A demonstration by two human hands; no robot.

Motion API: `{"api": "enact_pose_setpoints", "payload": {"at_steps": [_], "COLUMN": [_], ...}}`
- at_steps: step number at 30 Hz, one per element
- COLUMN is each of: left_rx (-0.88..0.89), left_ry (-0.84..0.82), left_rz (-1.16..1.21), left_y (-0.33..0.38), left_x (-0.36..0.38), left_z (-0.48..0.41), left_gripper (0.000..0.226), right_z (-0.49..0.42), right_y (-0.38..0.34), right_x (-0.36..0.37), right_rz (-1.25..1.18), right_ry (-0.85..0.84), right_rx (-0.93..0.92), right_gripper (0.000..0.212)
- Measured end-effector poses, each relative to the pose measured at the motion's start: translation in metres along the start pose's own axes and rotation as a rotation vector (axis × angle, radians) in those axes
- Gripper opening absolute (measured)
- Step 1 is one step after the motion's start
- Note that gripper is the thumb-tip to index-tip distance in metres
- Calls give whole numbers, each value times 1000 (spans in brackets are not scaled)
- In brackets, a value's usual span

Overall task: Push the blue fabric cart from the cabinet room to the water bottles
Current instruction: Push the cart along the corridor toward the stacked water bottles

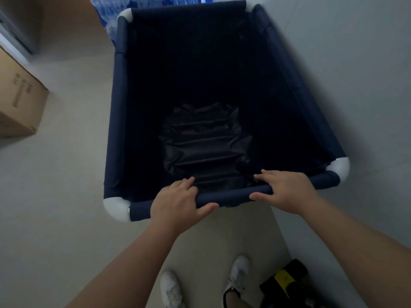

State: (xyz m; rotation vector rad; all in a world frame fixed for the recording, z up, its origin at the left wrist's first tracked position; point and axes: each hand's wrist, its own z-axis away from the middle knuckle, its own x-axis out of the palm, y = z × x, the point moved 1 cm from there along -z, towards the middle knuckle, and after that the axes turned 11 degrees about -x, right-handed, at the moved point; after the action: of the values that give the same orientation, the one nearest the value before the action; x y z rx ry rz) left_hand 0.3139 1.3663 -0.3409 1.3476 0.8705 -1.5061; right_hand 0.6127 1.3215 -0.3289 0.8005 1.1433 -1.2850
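Observation:
The blue fabric cart point(120, 107) fills the middle of the head view, a deep dark-blue bin with white corner joints and nothing but wrinkled dark lining inside. My left hand point(178, 203) grips its near rail left of centre, thumb under the bar. My right hand point(284, 192) grips the same rail to the right. Packs of water bottles point(106, 10) in clear blue wrap sit just beyond the cart's far left corner, partly hidden by the cart.
A brown cardboard box point(20, 103) stands on the floor at the left. A grey wall point(367, 74) runs close along the cart's right side. A black and yellow object point(287, 283) lies by my white shoes at the bottom right.

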Motion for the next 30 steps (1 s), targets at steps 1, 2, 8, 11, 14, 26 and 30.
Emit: {"api": "enact_pose_setpoints", "payload": {"at_steps": [1,2,8,11,14,26,30], "left_rx": [-3,-8,-32,-41,-39,-85,-174], "left_ry": [6,2,2,18,26,-74,99], "left_rz": [4,11,45,54,55,181,126], "left_y": [7,13,47,61,71,58,26], "left_x": [0,-1,1,1,1,-17,-20], "left_z": [-3,-7,-28,-37,-45,-47,-38], "left_gripper": [87,86,82,82,80,73,55], "right_z": [-2,-4,-19,-33,-46,-60,-61], "right_y": [9,17,59,75,89,99,92], "right_x": [-2,-3,-13,-17,-22,-26,-21], "right_rz": [5,8,10,-44,-69,-128,-202], "right_ry": [13,26,114,102,34,-224,-111], "right_rx": [-11,-22,-28,53,104,171,271], "right_gripper": [110,109,103,96,81,63,71]}}
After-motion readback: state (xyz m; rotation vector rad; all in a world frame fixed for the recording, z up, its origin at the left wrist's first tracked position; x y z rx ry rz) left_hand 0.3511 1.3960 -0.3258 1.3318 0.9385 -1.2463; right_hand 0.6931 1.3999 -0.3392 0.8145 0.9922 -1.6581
